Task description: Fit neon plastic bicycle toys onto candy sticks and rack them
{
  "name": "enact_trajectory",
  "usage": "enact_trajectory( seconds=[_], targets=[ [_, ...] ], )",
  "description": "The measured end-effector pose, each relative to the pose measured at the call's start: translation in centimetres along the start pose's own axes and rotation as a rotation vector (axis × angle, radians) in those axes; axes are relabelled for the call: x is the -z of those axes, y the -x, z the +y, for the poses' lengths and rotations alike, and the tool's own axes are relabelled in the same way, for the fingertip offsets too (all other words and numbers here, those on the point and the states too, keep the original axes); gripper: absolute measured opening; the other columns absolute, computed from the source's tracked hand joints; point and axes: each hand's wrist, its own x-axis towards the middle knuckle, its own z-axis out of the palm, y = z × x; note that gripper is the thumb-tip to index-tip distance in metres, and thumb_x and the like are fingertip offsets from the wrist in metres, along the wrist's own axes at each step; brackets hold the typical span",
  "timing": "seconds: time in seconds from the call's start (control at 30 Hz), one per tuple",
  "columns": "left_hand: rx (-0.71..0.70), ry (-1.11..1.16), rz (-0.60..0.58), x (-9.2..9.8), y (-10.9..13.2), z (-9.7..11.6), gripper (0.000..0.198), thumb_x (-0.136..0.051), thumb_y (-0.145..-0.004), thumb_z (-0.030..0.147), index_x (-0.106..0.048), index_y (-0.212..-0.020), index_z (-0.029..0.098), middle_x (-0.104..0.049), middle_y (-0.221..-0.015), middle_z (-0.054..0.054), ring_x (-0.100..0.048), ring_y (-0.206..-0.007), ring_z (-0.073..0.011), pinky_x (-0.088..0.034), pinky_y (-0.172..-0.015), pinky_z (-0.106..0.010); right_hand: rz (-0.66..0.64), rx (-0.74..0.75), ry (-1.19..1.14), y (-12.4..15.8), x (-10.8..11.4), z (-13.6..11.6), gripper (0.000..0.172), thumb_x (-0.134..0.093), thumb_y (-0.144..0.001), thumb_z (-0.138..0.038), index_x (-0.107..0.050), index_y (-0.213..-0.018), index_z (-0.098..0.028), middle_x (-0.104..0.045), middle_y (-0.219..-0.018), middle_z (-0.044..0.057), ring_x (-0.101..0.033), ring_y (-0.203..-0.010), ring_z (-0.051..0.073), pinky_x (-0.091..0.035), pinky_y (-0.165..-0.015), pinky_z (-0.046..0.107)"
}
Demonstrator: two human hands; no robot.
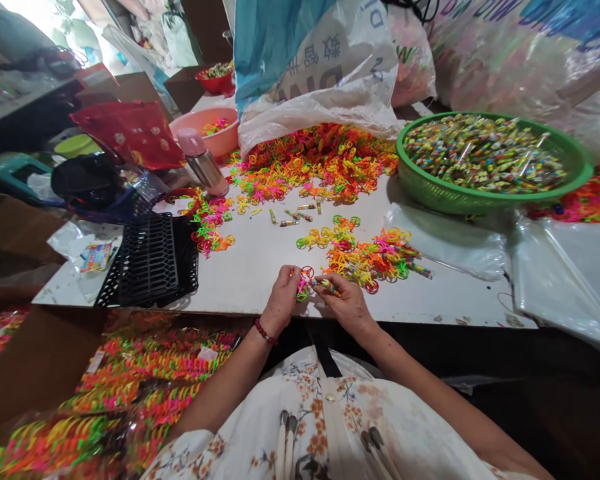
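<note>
At the table's front edge, my left hand is closed on small pink, green and red plastic toy pieces with spoked wheels. My right hand, close beside it, has its fingers wrapped round several slim tubes with colourful contents. The tube ends point at the toy pieces, and I cannot tell whether they are joined. Just beyond my right hand lies a pile of wheeled toys, some with tubes attached. A few loose tubes are scattered farther back on the white table.
A green basket full of tubes stands at the back right, with clear plastic bags before it. A large sack spills toy pieces at the back. Black plastic trays and a flask are on the left. Packed toys lie below.
</note>
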Motion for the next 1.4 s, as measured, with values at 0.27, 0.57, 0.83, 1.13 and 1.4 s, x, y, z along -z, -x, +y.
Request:
enact_trajectory(
  seconds=[0.27, 0.57, 0.83, 1.13, 1.4],
  targets=[
    [-0.207, -0.246, 0.009, 0.3, 0.3, 0.4, 0.018, -0.052, -0.092, 0.039, -0.057, -0.092, 0.022, -0.057, -0.073, 0.002, -0.048, -0.065, -0.0133, -0.035, -0.065, -0.024, 0.012, -0.031, -0.023, 0.1, 0.2, -0.9, 0.027, -0.069, -0.077, -0.044, -0.071, -0.091, -0.021, -0.069, -0.081, 0.002, -0.063, -0.075, 0.018, -0.052, -0.065, 0.029],
    [-0.122, -0.196, 0.027, -0.2, -0.4, -0.3, 0.027, -0.054, -0.088, 0.045, -0.055, -0.077, 0.020, -0.053, -0.072, 0.001, -0.047, -0.071, -0.0149, -0.037, -0.069, -0.026, -0.128, 0.244, 0.260, 0.8, 0.9, -1.7, 0.023, -0.054, -0.085, -0.018, -0.071, -0.099, -0.024, -0.073, -0.092, 0.004, -0.068, -0.086, 0.021, -0.050, -0.077, 0.032],
    [-0.033, 0.000, -0.138, -1.7, -1.7, -0.5, 0.036, -0.053, -0.085, 0.054, -0.048, -0.076, 0.020, -0.046, -0.067, 0.003, -0.041, -0.064, -0.0135, -0.036, -0.064, -0.027, -0.148, 0.387, 0.522, 0.8, 1.8, -2.3, 0.024, -0.042, -0.090, -0.018, -0.066, -0.088, -0.021, -0.069, -0.081, 0.006, -0.065, -0.075, 0.020, -0.046, -0.067, 0.029],
    [-0.196, -0.269, -0.170, -2.0, -2.6, -0.8, 0.033, -0.043, -0.091, 0.053, -0.052, -0.083, 0.022, -0.052, -0.075, 0.001, -0.046, -0.071, -0.0152, -0.037, -0.070, -0.028, -0.095, 0.401, 0.513, 0.9, 2.6, -1.3, 0.033, -0.045, -0.081, -0.014, -0.070, -0.100, -0.025, -0.074, -0.090, 0.007, -0.070, -0.084, 0.022, -0.054, -0.073, 0.032],
    [-0.252, -0.476, 0.308, 2.0, -12.2, 4.9, 0.012, -0.052, -0.087, 0.034, -0.052, -0.087, 0.022, -0.055, -0.075, 0.000, -0.052, -0.073, -0.0167, -0.037, -0.068, -0.027, 0.377, 0.358, 0.701, -2.9, 11.1, -1.6, 0.043, -0.052, -0.079, -0.038, -0.066, -0.117, -0.024, -0.062, -0.128, 0.011, -0.056, -0.121, 0.031, -0.044, -0.104, 0.050]
  ],
)
